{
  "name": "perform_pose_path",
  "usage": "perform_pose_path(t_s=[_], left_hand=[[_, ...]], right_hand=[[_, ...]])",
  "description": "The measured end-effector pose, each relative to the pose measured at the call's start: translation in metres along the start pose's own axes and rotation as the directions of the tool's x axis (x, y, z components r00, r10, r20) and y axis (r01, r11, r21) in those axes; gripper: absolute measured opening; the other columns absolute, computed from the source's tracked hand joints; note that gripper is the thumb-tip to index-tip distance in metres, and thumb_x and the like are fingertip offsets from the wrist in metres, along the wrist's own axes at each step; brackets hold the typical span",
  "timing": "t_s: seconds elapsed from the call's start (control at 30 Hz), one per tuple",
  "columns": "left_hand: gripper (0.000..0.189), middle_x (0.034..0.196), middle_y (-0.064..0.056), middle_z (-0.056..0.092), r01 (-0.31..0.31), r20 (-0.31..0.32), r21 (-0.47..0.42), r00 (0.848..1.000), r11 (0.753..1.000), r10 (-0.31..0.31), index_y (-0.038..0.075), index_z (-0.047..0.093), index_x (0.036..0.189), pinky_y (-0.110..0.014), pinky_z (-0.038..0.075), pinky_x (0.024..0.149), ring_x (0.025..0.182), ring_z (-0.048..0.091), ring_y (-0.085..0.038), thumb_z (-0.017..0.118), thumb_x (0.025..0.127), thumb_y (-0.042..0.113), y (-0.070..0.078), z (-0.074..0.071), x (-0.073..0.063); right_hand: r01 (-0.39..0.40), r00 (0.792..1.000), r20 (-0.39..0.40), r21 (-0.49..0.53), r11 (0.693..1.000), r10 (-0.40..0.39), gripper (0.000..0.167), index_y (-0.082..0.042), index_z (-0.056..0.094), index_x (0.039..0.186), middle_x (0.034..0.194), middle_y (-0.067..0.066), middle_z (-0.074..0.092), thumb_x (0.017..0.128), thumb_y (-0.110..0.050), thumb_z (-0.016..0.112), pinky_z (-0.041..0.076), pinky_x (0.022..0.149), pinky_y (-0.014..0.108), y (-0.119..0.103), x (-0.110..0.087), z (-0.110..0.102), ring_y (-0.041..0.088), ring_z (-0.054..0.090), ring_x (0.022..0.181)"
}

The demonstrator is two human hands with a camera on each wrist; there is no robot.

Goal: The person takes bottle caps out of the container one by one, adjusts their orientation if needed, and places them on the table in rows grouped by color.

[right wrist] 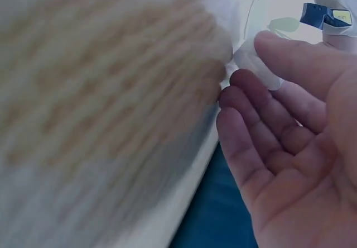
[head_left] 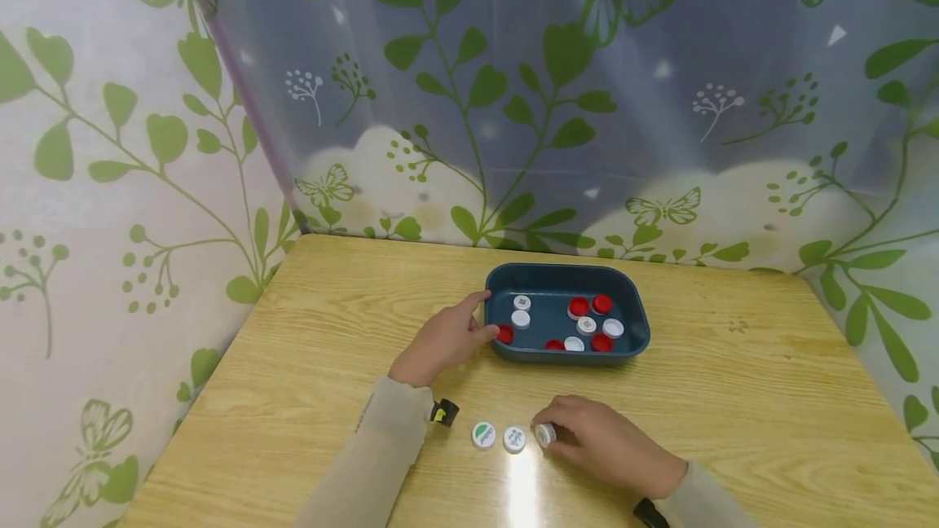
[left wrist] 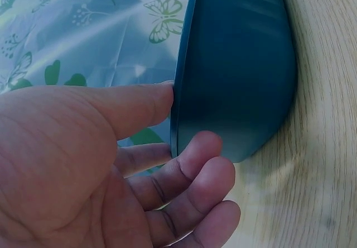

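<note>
My left hand (head_left: 449, 336) holds the left end of a dark blue plastic tub (head_left: 568, 358). In the left wrist view the thumb meets the tub's rim, and the other fingers (left wrist: 212, 184) bend along its outer wall. Red caps (head_left: 601, 304) and white caps (head_left: 521, 319) lie scattered inside. Low over the table, my right hand (head_left: 597, 438) pinches a white bottle cap (head_left: 545, 434), tilted on edge, between thumb and fingers. Left of it lie two more caps: one white with a dark print (head_left: 514, 439), one white and green (head_left: 483, 435).
The wooden table (head_left: 734, 381) meets a printed cloth (head_left: 513, 104) with leaves and butterflies at its back edge. A similar light cloth (head_left: 110, 186) hangs along the left. Black wrist straps (head_left: 443, 412) show at the sleeves.
</note>
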State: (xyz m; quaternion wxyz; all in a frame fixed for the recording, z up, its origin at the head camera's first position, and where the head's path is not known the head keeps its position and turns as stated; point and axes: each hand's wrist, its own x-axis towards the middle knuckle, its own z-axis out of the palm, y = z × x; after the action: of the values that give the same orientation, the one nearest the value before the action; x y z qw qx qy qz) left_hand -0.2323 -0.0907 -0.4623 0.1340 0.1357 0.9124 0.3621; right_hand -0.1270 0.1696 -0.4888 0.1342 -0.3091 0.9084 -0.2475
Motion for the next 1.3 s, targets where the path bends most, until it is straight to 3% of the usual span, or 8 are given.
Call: perform_pose_path(t_s=[0.13, 0.33, 0.7, 1.07, 1.3], left_hand=[[0.067, 0.080, -0.001, 0.065, 0.004, 0.007, -0.003, 1.000, 1.000, -0.004, 0.019, 0.038, 0.161, -0.033, 0.048, 0.059, 0.064, 0.060, -0.019, 0.066, 0.102, 0.037, 0.001, 0.000, -0.001], [0.067, 0.081, -0.002, 0.065, 0.011, 0.010, -0.007, 1.000, 1.000, -0.011, 0.019, 0.039, 0.161, -0.033, 0.047, 0.059, 0.066, 0.060, -0.019, 0.066, 0.102, 0.037, 0.001, -0.001, -0.001], [0.067, 0.083, -0.004, 0.067, 0.022, 0.008, 0.011, 1.000, 1.000, -0.022, 0.021, 0.039, 0.161, -0.034, 0.047, 0.060, 0.066, 0.060, -0.020, 0.066, 0.102, 0.039, -0.002, 0.000, 0.000], [0.067, 0.080, -0.001, 0.063, 0.006, -0.006, 0.052, 1.000, 0.999, -0.006, 0.021, 0.040, 0.160, -0.033, 0.046, 0.059, 0.066, 0.057, -0.019, 0.066, 0.102, 0.040, 0.001, -0.002, 0.000], [0.076, 0.083, 0.000, 0.062, 0.016, -0.008, 0.044, 1.000, 0.999, -0.015, 0.020, 0.041, 0.160, -0.034, 0.046, 0.060, 0.067, 0.057, -0.017, 0.071, 0.097, 0.047, 0.003, -0.002, -0.002]], right_hand=[[0.011, 1.000, -0.019, 0.015, 1.000, -0.010, 0.024, -0.024, 0.075, 0.121, 0.112, -0.019, 0.067, 0.097, -0.030, 0.074, 0.054, 0.096, 0.038, 0.004, -0.001, 0.000, 0.003, 0.062, 0.103], [0.035, 0.998, -0.057, -0.087, 0.996, -0.040, 0.022, -0.022, 0.078, 0.111, 0.102, -0.017, 0.060, 0.090, -0.028, 0.083, 0.054, 0.086, 0.031, 0.009, -0.001, 0.002, 0.002, 0.054, 0.093], [-0.014, 0.999, -0.035, -0.085, 0.996, 0.011, 0.024, -0.022, 0.075, 0.107, 0.101, -0.015, 0.057, 0.087, -0.031, 0.084, 0.053, 0.086, 0.029, 0.002, -0.001, 0.000, 0.003, 0.051, 0.093], [0.027, 0.997, -0.069, -0.131, 0.991, -0.036, 0.023, -0.024, 0.073, 0.104, 0.102, -0.014, 0.057, 0.086, -0.031, 0.086, 0.052, 0.086, 0.031, 0.002, 0.000, 0.003, 0.004, 0.050, 0.094], [-0.010, 1.000, -0.028, -0.116, 0.993, 0.007, 0.025, -0.025, 0.073, 0.105, 0.102, -0.015, 0.057, 0.088, -0.039, 0.083, 0.053, 0.087, 0.031, -0.002, -0.001, 0.000, 0.003, 0.050, 0.094]])
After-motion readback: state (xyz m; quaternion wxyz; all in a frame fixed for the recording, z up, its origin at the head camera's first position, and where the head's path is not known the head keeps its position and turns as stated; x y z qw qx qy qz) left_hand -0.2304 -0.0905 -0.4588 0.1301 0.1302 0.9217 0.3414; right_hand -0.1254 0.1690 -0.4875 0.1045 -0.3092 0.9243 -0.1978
